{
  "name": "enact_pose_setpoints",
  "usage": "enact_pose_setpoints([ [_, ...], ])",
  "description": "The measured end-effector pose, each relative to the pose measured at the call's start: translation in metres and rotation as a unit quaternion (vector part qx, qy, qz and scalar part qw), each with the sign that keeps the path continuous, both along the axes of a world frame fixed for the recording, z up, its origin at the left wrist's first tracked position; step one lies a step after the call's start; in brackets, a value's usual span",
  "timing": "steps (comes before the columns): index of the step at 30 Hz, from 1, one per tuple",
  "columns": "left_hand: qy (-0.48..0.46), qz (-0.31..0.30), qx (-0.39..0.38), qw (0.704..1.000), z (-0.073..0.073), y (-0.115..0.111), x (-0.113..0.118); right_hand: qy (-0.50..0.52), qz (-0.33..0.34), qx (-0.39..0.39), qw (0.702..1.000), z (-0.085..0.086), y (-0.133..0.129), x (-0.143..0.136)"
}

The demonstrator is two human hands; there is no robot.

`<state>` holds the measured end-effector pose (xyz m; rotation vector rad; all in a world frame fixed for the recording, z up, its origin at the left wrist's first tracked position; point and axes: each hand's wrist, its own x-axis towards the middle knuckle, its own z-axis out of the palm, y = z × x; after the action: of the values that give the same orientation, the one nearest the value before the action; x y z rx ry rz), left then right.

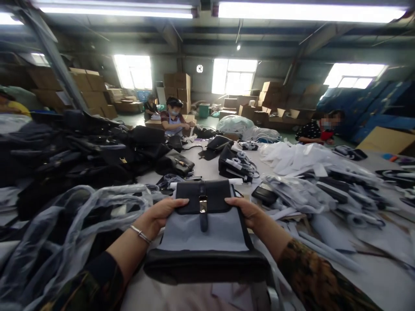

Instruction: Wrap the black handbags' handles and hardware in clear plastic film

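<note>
In front of me is a bag [181, 231] with a grey body, a black flap and a black base turned toward me. A strap with a gold clasp [202, 204] runs down the middle of its flap. My left hand [165, 211] grips the left edge, thumb lying on the flap. On the opposite edge my right hand [248, 209] holds it the same way. Fingers of both hands are hidden behind the bag. White rolled wrapping sticks out on both sides of its top.
Dark bags [123, 155] are heaped at the left, with clear plastic-wrapped straps [68, 237] nearer me. White wrapping sheets [301, 157] and wrapped pieces [298, 196] cover the right side. Beyond sit a person in an apron [175, 123] and another person [316, 131]. Cardboard boxes [178, 88] stand behind.
</note>
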<state>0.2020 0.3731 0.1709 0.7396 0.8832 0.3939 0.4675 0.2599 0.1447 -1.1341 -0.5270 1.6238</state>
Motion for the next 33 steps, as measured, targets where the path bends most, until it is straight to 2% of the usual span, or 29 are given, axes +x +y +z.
enact_pose_setpoints([
  [7,-0.023,-0.011,-0.016,1.000,-0.014,0.020,-0.002,0.012,0.032,0.019,0.999,0.009,0.014,0.002],
  [10,-0.030,0.004,-0.027,0.999,-0.014,0.025,0.000,0.006,0.024,0.030,0.999,0.012,0.018,0.003],
  [17,-0.012,0.012,-0.092,0.996,-0.012,0.037,0.016,0.014,0.001,-0.025,1.000,0.019,0.030,0.017],
  [21,-0.024,0.026,-0.034,0.999,-0.009,0.049,0.026,0.021,-0.013,-0.010,1.000,0.021,0.034,0.023],
  [24,-0.040,0.052,0.045,0.997,-0.004,0.057,0.026,0.017,-0.046,0.002,0.999,0.023,0.039,0.029],
  [27,-0.010,0.106,0.074,0.992,-0.001,0.061,0.016,0.015,-0.086,0.002,0.996,0.025,0.050,0.045],
  [30,0.020,0.163,0.082,0.983,-0.004,0.055,0.002,0.000,-0.161,0.012,0.987,0.032,0.066,0.077],
  [33,0.041,0.177,0.079,0.980,-0.013,0.041,-0.013,-0.055,-0.279,0.062,0.957,0.043,0.085,0.127],
])
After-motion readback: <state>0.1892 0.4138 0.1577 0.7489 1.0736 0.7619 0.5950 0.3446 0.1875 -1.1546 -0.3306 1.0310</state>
